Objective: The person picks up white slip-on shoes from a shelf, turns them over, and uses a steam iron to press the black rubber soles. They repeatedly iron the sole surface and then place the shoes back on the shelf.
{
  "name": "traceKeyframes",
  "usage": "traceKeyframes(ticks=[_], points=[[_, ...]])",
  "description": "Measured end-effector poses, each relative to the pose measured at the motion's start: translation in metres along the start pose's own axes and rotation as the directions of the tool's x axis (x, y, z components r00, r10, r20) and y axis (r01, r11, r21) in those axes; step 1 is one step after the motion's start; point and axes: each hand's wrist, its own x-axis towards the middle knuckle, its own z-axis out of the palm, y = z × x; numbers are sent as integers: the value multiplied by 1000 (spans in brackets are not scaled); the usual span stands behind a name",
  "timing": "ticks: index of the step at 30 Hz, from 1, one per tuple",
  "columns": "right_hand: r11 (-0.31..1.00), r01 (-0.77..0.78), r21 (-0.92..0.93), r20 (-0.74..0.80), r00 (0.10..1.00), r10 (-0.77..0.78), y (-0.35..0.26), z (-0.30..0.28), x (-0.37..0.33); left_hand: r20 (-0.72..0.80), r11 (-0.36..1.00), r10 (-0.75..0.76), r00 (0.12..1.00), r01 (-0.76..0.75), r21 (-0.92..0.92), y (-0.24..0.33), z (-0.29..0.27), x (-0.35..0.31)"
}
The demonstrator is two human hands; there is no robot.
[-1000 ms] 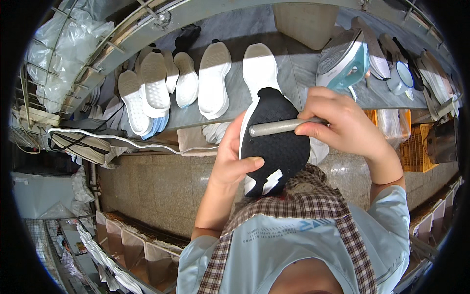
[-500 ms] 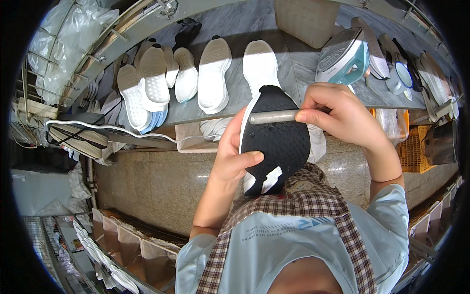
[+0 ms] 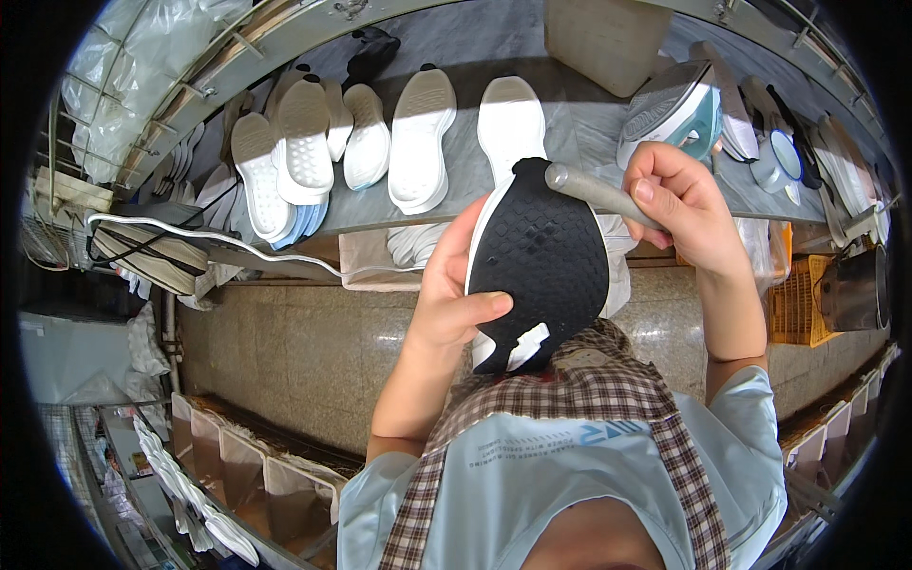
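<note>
A black textured shoe upper with a white sole edge (image 3: pixel 541 252) is held upright in front of me. My left hand (image 3: pixel 458 290) grips it along its left side, thumb pressed on the black face. In my right hand (image 3: pixel 679 204) is a grey metal rod (image 3: pixel 600 197), gripped near one end. The rod's free end points left and hangs close to the upper's top edge; whether they touch, I cannot tell. Just beyond, a white shoe sole (image 3: pixel 511 128) lies on the grey bench.
More white soles (image 3: pixel 422 142) lie along the bench (image 3: pixel 456 204) to the left. An iron (image 3: pixel 673 112) and a white mug (image 3: pixel 779 160) stand at the right. A beige bin (image 3: pixel 608 43) sits at the back. Below are an orange basket (image 3: pixel 800 299) and a white cable (image 3: pixel 247 249).
The rod has lifted off the black upper and swung up and to the right with my right hand, now tilted. My left hand keeps its hold on the upper.
</note>
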Motion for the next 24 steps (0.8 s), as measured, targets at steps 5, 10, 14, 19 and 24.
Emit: traceKeyframes(ticks=[5,10,14,19,24], points=[[999,-23,-34,14,1000,24,2,-1,-4,-8,1000,2,1000,-2,-24,0,2,-1],[999,-37,23,-4,999,37,5,-1,-5,-26,999,1,1000,-2,-36,-2,-2,-3],[999,-17,-27,-33,999,16,16,2,-4,-86,999,35,996,-35,9,-3,-6,-3],[1000,-28,-9,-151,988,27,49,16,-7,-142,995,96,985,-99,-16,-6,-4,-5],[994,107,-3,-402,910,-99,80,16,-22,-175,1000,18,984,-15,22,-6,-19,0]])
